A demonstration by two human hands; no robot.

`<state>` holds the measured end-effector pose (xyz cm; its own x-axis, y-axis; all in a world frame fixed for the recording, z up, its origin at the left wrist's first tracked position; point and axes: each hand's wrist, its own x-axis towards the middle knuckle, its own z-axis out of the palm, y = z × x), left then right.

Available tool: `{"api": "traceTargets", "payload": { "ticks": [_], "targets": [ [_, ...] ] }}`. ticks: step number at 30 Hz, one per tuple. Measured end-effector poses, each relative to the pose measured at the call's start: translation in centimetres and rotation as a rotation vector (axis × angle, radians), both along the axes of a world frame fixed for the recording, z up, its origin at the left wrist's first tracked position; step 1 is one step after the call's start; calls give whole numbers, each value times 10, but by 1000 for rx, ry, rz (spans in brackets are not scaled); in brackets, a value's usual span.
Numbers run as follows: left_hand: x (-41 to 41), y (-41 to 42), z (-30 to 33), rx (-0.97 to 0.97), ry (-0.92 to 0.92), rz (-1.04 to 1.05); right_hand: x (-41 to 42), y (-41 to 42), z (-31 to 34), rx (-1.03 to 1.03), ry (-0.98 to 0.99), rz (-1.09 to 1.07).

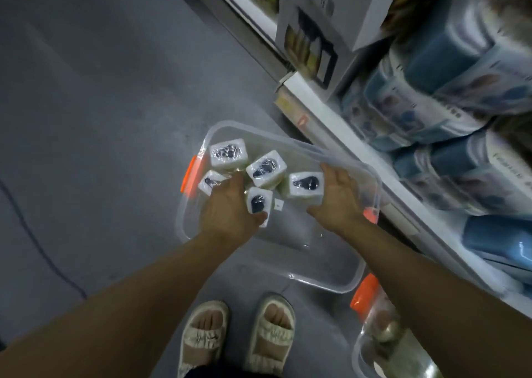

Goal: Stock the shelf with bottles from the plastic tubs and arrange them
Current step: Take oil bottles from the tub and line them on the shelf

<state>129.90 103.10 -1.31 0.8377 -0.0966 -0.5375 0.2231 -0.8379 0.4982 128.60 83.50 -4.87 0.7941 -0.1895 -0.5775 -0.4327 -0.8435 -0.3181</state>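
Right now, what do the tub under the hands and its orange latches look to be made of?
Tub: clear, glossy plastic, it seems; the floor and the white-capped bottles show through its walls.
Orange latches: opaque plastic, likely; solid colour with a smooth, moulded look, though slightly blurred.

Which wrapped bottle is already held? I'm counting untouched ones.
The bottle nearest the person, gripped by the left hand; the other four stand free.

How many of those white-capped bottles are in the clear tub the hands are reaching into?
5: one at the far-left corner, one mid-tub, one by the right hand, one and another at the left hand. Hands may hide more.
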Motion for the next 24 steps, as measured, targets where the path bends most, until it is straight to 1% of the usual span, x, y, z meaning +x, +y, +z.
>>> {"api": "traceTargets", "payload": {
  "ticks": [2,4,7,9,11,12,15,18,20,24],
  "targets": [
    [-2,-1,-22,-21,-38,2,3,-2,-27,-9,-13,6],
    [-4,-1,-39,-23,-72,-12,3,-4,-52,38,-65,-20],
    [-7,0,-56,-22,-124,-45,5,-7,-79,130,-230,-30],
    [-6,1,-61,-25,-155,-71,8,-8,-85,176,-300,-32],
    [-5,2,-63,-24,-165,-88,10,-9,-79,204,-318,-86],
    [-5,3,-64,-25,-160,-93,10,-12,-77,236,-323,-149],
    [-6,4,-63,-37,-148,-109,4,-32,-62,389,-335,-362],
    [-7,0,-52,-61,-126,-129,-3,-58,-34,524,-327,-497],
    [-7,-5,-41,-87,-102,-130,-5,-70,-10,653,-316,-542],
    [-5,-16,-13,-151,-77,-166,-1,-87,39,949,-207,-518]
  ]
}}
